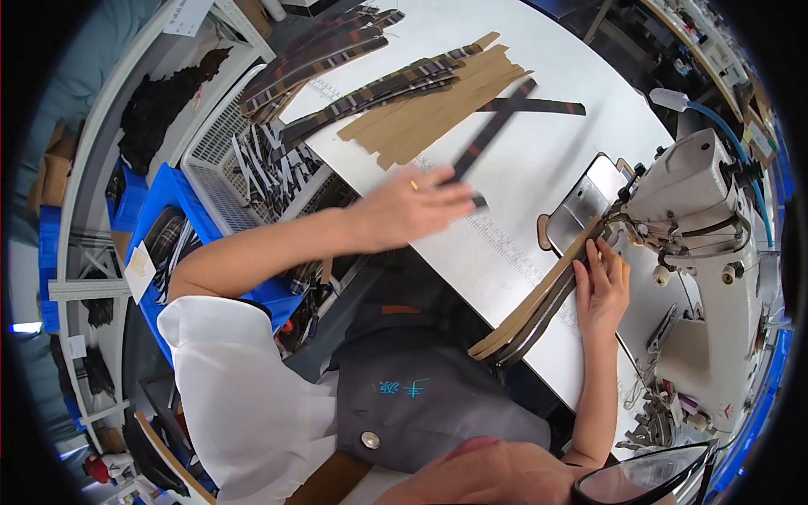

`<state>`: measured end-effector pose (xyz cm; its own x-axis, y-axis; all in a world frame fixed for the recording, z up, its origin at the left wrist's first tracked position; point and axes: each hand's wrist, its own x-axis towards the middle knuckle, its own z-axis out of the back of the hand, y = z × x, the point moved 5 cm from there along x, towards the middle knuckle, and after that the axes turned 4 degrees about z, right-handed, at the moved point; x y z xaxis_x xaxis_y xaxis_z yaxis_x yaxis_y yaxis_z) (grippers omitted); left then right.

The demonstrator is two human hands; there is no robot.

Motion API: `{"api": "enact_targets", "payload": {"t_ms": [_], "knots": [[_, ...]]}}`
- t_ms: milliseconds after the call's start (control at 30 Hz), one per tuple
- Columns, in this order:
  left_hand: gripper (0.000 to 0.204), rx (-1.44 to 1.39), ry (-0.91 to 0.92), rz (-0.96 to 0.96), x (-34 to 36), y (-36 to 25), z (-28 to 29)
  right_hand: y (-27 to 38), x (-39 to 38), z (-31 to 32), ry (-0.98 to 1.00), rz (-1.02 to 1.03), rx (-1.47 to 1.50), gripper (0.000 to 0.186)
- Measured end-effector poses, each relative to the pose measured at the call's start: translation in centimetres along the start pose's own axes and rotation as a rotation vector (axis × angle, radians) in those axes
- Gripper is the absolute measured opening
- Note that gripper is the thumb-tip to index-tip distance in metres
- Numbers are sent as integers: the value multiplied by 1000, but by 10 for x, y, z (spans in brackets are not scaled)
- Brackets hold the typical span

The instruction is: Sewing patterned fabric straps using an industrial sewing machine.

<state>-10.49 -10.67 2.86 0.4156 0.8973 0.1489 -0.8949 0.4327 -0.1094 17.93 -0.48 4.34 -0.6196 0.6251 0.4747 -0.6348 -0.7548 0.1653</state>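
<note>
My left hand (414, 209), wearing a ring and smeared by motion, is over the near edge of the white table. A long dark plaid fabric strip (490, 135) runs out from its fingers, apparently raised off the table. My right hand (604, 282) is beside the sewing machine's needle area, its fingers closed at the edge of a tan strip (539, 290) and a dark strip (539, 316). Both strips lie lengthwise together; their far ends reach the presser foot and their near ends hang over the table edge. The stitching point is too small to make out.
The white sewing machine (690, 194) stands at the right. On the table (454, 244) lie tan strips (438, 105), plaid strips (370, 97) and one dark strip (547, 106). A white basket (210, 185) of cut strips and a blue bin (168, 194) stand left.
</note>
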Motion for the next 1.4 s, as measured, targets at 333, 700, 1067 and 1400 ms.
{"api": "enact_targets", "payload": {"t_ms": [333, 700, 1067, 1400], "knots": [[31, -236, -186, -124, -9, -48, -25, 0, -1, -2, 18, 0, -6, 34], [53, -11, 177, -406, -23, -46, 21, 3, 0, 1, 17, -3, -3, 32], [37, -157, -233, -288, 2, -41, 1, 0, -2, -1, -16, 1, -43, 34], [40, -201, -378, -331, 134, -82, -7, -1, -3, -2, -58, 2, -36, 37]]}}
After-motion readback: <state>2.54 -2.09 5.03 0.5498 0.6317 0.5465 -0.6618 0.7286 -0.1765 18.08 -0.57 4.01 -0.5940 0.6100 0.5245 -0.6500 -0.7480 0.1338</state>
